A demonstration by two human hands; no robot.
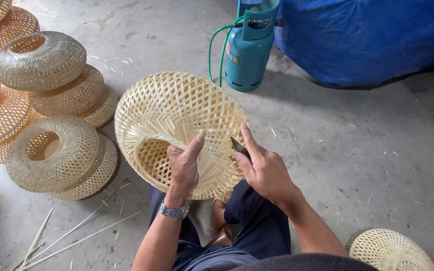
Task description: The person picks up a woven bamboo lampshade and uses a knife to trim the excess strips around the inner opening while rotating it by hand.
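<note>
From your head camera: your left hand grips the rim of the woven bamboo shade propped over your knees, while your right hand pinches a small dark blade (tip touching the weave).

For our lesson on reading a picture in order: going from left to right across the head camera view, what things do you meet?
Pile of woven baskets → left hand on the basket being worked → right hand with a small dark tool → blue tarp.
</note>
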